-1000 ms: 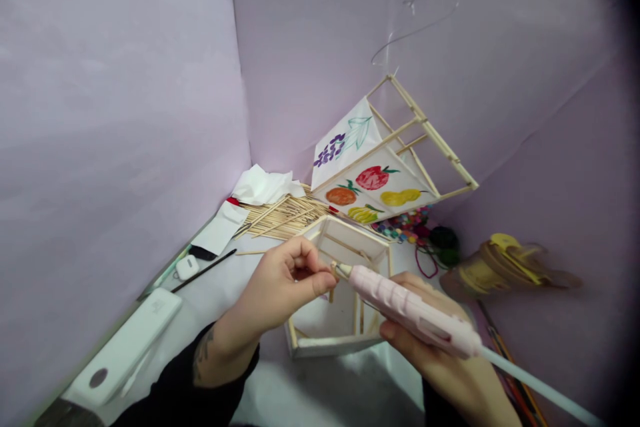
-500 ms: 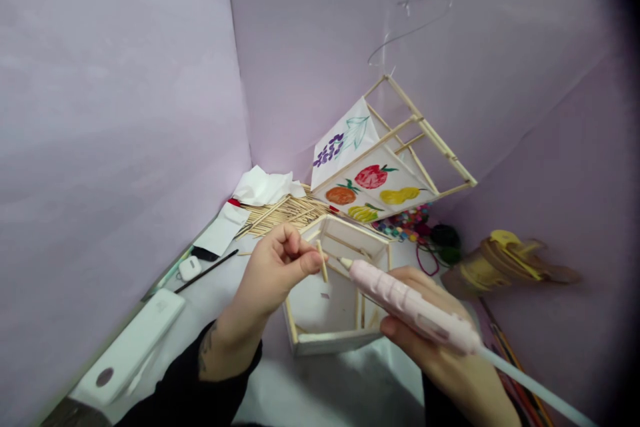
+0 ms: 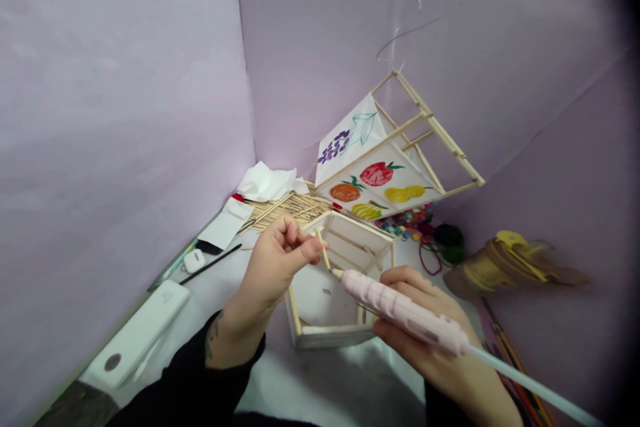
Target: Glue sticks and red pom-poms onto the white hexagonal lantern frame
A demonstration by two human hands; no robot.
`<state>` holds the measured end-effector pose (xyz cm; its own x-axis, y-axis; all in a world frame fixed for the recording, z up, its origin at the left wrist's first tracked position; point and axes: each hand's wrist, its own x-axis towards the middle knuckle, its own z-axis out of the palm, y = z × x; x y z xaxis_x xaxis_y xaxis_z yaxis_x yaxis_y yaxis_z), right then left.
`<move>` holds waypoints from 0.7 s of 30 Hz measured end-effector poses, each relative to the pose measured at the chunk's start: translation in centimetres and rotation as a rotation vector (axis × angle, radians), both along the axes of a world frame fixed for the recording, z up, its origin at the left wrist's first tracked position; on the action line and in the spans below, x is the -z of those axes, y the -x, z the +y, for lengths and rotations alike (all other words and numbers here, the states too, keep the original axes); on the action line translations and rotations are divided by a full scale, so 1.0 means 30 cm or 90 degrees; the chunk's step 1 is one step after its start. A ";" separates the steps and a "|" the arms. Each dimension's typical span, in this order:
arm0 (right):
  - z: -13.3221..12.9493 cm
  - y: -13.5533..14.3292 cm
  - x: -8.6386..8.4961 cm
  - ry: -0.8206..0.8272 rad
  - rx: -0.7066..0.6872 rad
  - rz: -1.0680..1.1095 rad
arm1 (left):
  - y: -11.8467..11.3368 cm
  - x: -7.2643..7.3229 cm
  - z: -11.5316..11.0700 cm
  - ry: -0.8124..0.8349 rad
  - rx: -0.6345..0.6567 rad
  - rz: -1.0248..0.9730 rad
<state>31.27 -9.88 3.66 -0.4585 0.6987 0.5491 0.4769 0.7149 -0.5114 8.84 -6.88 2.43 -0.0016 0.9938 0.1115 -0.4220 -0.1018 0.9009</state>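
- Step in hand, as judged: glue going onto a short stick point(image 3: 324, 250), or about to. The nozzle of the gun point(image 3: 405, 310) is at the lower end of the stick; contact or a slight gap, cannot tell. No bead of glue can be made out.
- Left hand point(image 3: 270, 260): thumb and forefinger pinched on the stick, other fingers curled; the stick leans, held above the box point(image 3: 345, 340).
- Right hand point(image 3: 440, 367): wrapped around the gun from beneath and behind, nozzle pointed at the stick. Trigger finger hidden; cannot tell whether it is pressed.
- Next move, as judged, calls for a steady pinch, nozzle kept to the wood and off the fingertips. Hot glue near skin is the hazard noted.
- Stick: pale wood, slender, straight, apparently smooth.
- Gun: pale pink, smooth casing with ridges near the front; white cord point(image 3: 535, 380) trailing.
- Box: open-topped, many-sided, wooden strips along its edges, white sheet walls; a small dark patch on its floor.
- Lantern point(image 3: 385, 177): beyond the box, tilted; stick frame, white panels painted with fruit, one end left as bare bars.
- Pile point(image 3: 285, 210): loose thin sticks, beside crumpled white paper point(image 3: 267, 183).
- Right side: dark yarn point(image 3: 450, 243), soft in look, and a brown-and-yellow cup point(image 3: 500, 263), blurred.
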 end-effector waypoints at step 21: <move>0.003 0.006 -0.006 0.026 0.004 0.010 | -0.002 -0.003 0.004 -0.011 0.016 -0.021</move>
<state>31.09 -9.78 3.84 -0.4454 0.7241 0.5266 0.4734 0.6897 -0.5479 8.91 -6.74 2.52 0.0191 0.9915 0.1287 -0.4539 -0.1061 0.8847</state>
